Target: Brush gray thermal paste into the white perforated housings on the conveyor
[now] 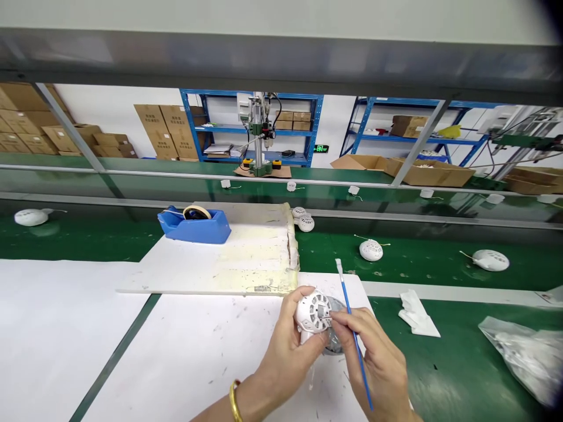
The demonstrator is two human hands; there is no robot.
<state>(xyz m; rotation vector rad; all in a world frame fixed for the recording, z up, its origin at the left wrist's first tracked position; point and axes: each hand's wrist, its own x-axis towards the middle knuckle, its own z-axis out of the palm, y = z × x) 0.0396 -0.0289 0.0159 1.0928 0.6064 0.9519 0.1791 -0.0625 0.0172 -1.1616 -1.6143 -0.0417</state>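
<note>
My left hand (292, 334) holds a white round plastic housing with vent slots (313, 310), fingers and thumb closed around it, slotted face towards me. My right hand (373, 351) is closed, with a thin blue-handled paintbrush (347, 299) lying across its fingers, pale bristles pointing up and away. Its thumb and forefinger pinch at the housing's right side, on something thin I cannot make out clearly. Just behind the housing, a round greyish dish (335, 346) is partly hidden by both hands. Under them lies a white board (237, 351).
A blue tape dispenser (196, 227) sits on a white, yellow-stained board (250, 246). More white housings (371, 250) lie on the green conveyor belt (422, 252). To the right are a crumpled tissue (417, 313) and a clear plastic bag (528, 351). A metal frame crosses overhead.
</note>
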